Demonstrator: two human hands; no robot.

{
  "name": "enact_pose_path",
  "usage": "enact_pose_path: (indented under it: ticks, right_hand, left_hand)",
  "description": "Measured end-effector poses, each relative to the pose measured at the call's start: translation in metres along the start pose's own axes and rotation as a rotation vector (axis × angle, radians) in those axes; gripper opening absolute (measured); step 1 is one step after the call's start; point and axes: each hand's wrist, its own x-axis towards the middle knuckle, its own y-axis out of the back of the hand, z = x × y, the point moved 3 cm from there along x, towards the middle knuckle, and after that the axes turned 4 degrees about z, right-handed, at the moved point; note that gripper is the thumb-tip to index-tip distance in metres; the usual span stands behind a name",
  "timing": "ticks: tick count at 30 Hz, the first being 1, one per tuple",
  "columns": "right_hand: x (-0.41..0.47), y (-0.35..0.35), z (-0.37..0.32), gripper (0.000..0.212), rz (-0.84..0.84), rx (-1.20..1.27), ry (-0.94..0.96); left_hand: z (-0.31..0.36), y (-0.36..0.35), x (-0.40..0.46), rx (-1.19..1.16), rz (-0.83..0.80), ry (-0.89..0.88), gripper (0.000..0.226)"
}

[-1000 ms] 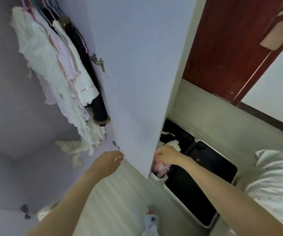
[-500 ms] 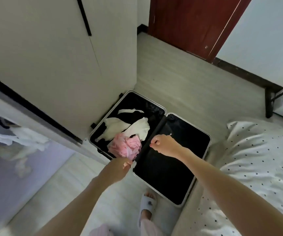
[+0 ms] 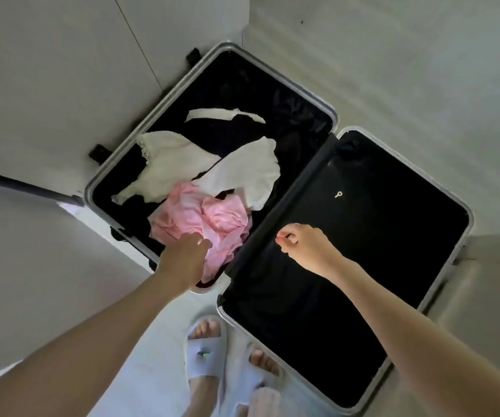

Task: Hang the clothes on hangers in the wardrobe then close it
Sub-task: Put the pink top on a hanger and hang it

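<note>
The left hand (image 3: 187, 260) has dropped from the wardrobe onto the pink garment (image 3: 203, 224) in the suitcase (image 3: 405, 152) — grip unclear. The right hand (image 3: 306, 245) hovers beside it, curled, holding nothing visible — likely the next pickup.

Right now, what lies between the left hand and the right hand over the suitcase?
In the head view, the suitcase's black centre divider runs between the left hand, which touches the pink garment, and the right hand, over the empty half.
</note>
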Motion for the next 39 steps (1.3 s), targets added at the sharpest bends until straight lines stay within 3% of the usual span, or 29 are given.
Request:
enact_pose_path:
  ticks: [7, 9, 12, 18, 23, 27, 30, 39]
  right_hand:
    - [0.098, -0.082, 0.063, 0.026, -0.035, 0.122, -0.084]
    - [0.110, -0.092, 0.072, 0.026, -0.035, 0.140, -0.105]
    - [0.114, -0.098, 0.077, 0.025, -0.040, 0.150, -0.129]
    - [0.079, -0.065, 0.045, 0.027, -0.075, 0.121, -0.110]
    - [0.023, -0.008, -0.001, 0.031, -0.073, 0.058, -0.054]
    - [-0.033, 0.042, -0.041, 0.033, -0.094, -0.014, -0.006]
    - [-0.083, 0.081, -0.074, 0.040, -0.123, -0.060, 0.047]
    - [-0.238, 0.174, -0.171, 0.100, -0.121, -0.136, 0.305]
  left_hand:
    - [-0.026, -0.092, 0.103, 0.187, 0.022, 0.073, 0.087]
    - [-0.033, -0.104, 0.121, 0.243, 0.053, 0.092, 0.072]
    - [-0.034, -0.111, 0.122, 0.172, 0.030, 0.054, 0.029]
    - [-0.034, -0.081, 0.070, -0.214, 0.134, 0.153, 0.023]
    - [-0.017, 0.018, 0.015, -0.810, 0.261, 0.347, 0.016]
    - [0.001, 0.111, -0.040, -0.961, 0.448, 0.416, 0.027]
    - [0.020, 0.175, -0.088, -1.038, 0.478, 0.365, 0.035]
    - [0.054, 0.355, -0.252, -1.267, 0.666, 0.296, 0.038]
